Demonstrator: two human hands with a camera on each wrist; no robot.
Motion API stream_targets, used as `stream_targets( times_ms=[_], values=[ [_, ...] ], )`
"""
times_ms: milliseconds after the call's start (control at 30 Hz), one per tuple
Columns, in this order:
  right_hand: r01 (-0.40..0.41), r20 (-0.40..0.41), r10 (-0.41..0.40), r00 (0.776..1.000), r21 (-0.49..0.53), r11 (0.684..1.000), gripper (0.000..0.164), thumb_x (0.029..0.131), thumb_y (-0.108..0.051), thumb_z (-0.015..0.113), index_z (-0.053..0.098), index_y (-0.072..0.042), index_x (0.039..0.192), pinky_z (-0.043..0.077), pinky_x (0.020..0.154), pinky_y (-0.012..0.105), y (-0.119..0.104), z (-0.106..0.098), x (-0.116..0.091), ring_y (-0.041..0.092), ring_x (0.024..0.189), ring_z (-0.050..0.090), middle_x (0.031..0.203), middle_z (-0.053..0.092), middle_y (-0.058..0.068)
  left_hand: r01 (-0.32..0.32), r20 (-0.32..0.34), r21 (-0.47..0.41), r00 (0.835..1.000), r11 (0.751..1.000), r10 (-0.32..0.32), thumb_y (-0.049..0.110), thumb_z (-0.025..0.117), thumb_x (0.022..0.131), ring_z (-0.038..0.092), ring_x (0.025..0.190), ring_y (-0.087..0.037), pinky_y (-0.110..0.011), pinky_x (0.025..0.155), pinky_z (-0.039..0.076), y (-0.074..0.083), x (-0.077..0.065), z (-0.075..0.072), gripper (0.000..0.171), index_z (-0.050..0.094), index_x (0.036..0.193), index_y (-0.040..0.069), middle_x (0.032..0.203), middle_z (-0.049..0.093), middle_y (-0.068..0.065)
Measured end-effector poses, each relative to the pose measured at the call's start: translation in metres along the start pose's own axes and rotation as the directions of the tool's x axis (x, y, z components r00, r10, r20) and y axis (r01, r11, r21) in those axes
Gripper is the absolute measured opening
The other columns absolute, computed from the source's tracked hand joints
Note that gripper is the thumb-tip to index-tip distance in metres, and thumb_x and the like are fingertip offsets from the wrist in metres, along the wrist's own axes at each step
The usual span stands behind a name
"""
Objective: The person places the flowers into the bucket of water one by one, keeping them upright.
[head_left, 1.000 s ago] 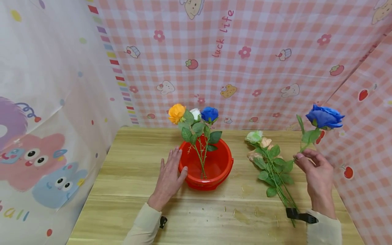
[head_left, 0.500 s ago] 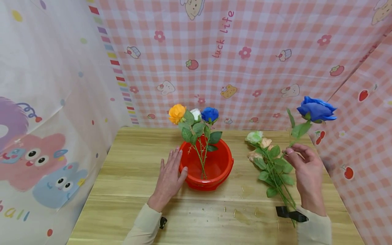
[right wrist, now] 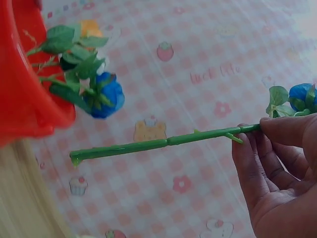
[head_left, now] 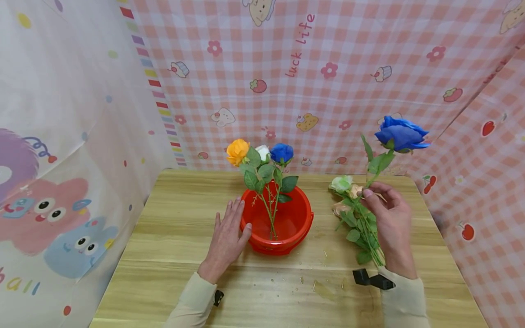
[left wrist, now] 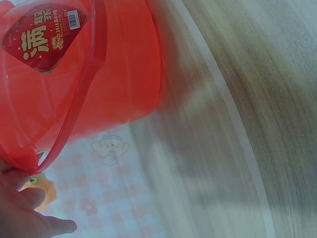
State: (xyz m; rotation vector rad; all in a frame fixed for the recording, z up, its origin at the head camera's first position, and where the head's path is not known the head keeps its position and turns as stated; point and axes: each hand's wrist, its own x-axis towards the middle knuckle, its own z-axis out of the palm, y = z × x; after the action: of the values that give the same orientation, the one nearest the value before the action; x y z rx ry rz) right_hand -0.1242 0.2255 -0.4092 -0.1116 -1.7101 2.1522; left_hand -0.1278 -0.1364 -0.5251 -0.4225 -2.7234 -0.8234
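Note:
My right hand point(head_left: 391, 223) pinches the green stem point(right wrist: 148, 145) of a blue rose point(head_left: 402, 134) between thumb and fingers, with the bloom held up above the hand. In the right wrist view the stem's bare lower end juts out toward the bucket, a drop at its tip. My left hand point(head_left: 227, 239) rests with straight fingers against the left side of a red bucket point(head_left: 301, 218). Inside the bucket stand a yellow rose point(head_left: 238, 152), a white rose point(head_left: 262, 152) and another blue rose point(head_left: 281, 153), their stems leaning together.
Several pale roses point(head_left: 341, 183) with leafy stems lie on the wooden table point(head_left: 184, 205) right of the bucket, partly behind my right hand. Water drops point(head_left: 324, 289) wet the tabletop in front. Checked cloth point(head_left: 328, 95) hangs behind and to the right.
My right hand has moved left and a little up with the blue rose, now over the lying roses. My left hand and the bucket have stayed in place.

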Motion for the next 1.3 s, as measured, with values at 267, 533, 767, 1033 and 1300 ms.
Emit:
stream_targets(
  times_ms=[267, 533, 767, 1033, 1300],
  values=[
    [0.052, 0.082, -0.052, 0.995, 0.002, 0.999, 0.015, 0.096, 0.005, 0.068, 0.067, 0.009, 0.11, 0.061, 0.08, 0.027, 0.0, 0.028, 0.0, 0.017, 0.087, 0.075, 0.099, 0.069, 0.009, 0.006, 0.006, 0.001, 1.0, 1.0, -0.006, 0.035, 0.047, 0.104, 0.027, 0.155, -0.036, -0.072, 0.117, 0.021, -0.002, 0.001, 0.001, 0.065, 0.038, 0.159, 0.001, 0.167, 0.034, -0.013],
    [0.085, 0.148, -0.083, 0.986, -0.004, 0.996, 0.019, 0.095, 0.005, 0.068, 0.065, 0.013, 0.112, 0.061, 0.079, 0.028, 0.003, 0.053, 0.0, 0.018, 0.086, 0.075, 0.098, 0.07, 0.01, 0.01, 0.0, -0.019, 1.0, 1.0, -0.01, 0.034, 0.049, 0.103, 0.028, 0.154, -0.037, -0.073, 0.117, 0.021, -0.001, 0.001, 0.0, 0.065, 0.039, 0.158, 0.001, 0.166, 0.034, -0.012],
    [0.084, 0.199, -0.077, 0.977, -0.025, 0.996, 0.021, 0.096, 0.004, 0.068, 0.063, 0.015, 0.114, 0.061, 0.084, 0.031, 0.008, 0.072, -0.001, 0.02, 0.09, 0.075, 0.1, 0.069, 0.008, 0.017, 0.008, -0.025, 1.0, 1.0, -0.016, 0.034, 0.05, 0.103, 0.027, 0.155, -0.036, -0.072, 0.118, 0.019, -0.001, 0.001, 0.0, 0.065, 0.038, 0.159, 0.002, 0.167, 0.034, -0.013],
    [0.082, 0.274, -0.058, 0.96, -0.08, 0.993, 0.019, 0.097, 0.002, 0.066, 0.061, 0.012, 0.113, 0.06, 0.088, 0.032, 0.017, 0.085, -0.001, 0.019, 0.093, 0.074, 0.099, 0.07, 0.005, 0.01, -0.005, -0.029, 1.0, 1.0, -0.01, 0.033, 0.05, 0.103, 0.03, 0.152, -0.04, -0.072, 0.117, 0.02, -0.001, 0.001, 0.0, 0.065, 0.039, 0.158, 0.001, 0.165, 0.036, -0.015],
    [0.069, 0.317, -0.001, 0.949, -0.204, 0.976, 0.019, 0.099, -0.004, 0.067, 0.063, 0.006, 0.115, 0.06, 0.088, 0.03, 0.026, 0.094, -0.001, 0.017, 0.094, 0.073, 0.104, 0.07, 0.014, 0.012, -0.008, -0.028, 1.0, 1.0, -0.012, 0.032, 0.05, 0.103, 0.031, 0.152, -0.04, -0.073, 0.116, 0.022, 0.0, 0.001, 0.001, 0.065, 0.039, 0.158, 0.0, 0.164, 0.037, -0.016]
  ],
)
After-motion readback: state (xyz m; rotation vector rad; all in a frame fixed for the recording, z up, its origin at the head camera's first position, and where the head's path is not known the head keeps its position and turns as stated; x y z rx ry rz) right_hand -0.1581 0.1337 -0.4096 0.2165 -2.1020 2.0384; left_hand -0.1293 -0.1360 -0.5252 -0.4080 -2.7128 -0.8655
